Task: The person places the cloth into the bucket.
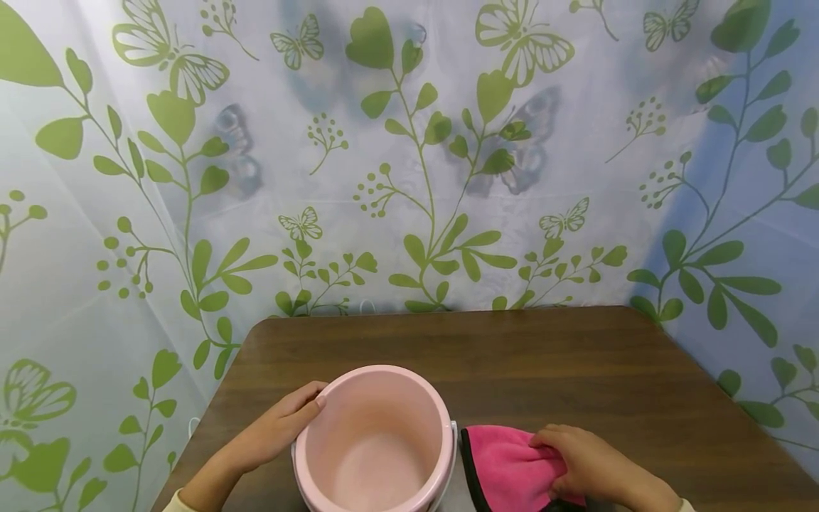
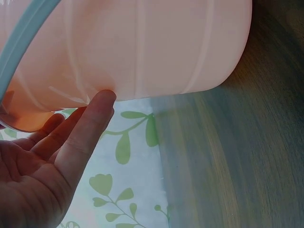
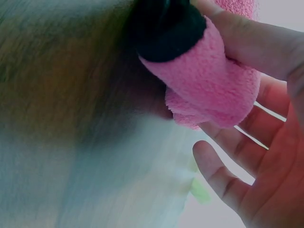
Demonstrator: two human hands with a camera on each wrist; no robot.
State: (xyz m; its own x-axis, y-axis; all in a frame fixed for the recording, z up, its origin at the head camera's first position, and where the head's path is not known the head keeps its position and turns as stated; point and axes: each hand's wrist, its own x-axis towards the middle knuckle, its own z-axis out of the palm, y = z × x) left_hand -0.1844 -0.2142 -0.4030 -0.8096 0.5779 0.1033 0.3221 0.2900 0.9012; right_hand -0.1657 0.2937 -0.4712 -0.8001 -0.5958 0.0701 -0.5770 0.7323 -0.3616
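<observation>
A pale pink bucket [image 1: 377,427] stands at the front of the table with its mouth facing up, and its inside shows bare. My left hand [image 1: 281,423] rests against the bucket's left rim. In the left wrist view the fairly straight digits of the left hand [image 2: 61,161] touch the outer wall. To the right of the bucket, my right hand [image 1: 585,462] holds a fuzzy bright pink cloth [image 1: 502,466] with a black edge. The right wrist view shows the cloth [image 3: 204,90] folded between thumb and fingers of the right hand [image 3: 266,137], its other fingers spread.
The bucket's light handle [image 1: 453,455] hangs down its right side. Something grey [image 1: 457,491] shows between bucket and cloth. The brown wooden table [image 1: 448,341] extends behind both hands. A white curtain [image 1: 397,178] with green leaves and butterflies hangs beyond the table's edges.
</observation>
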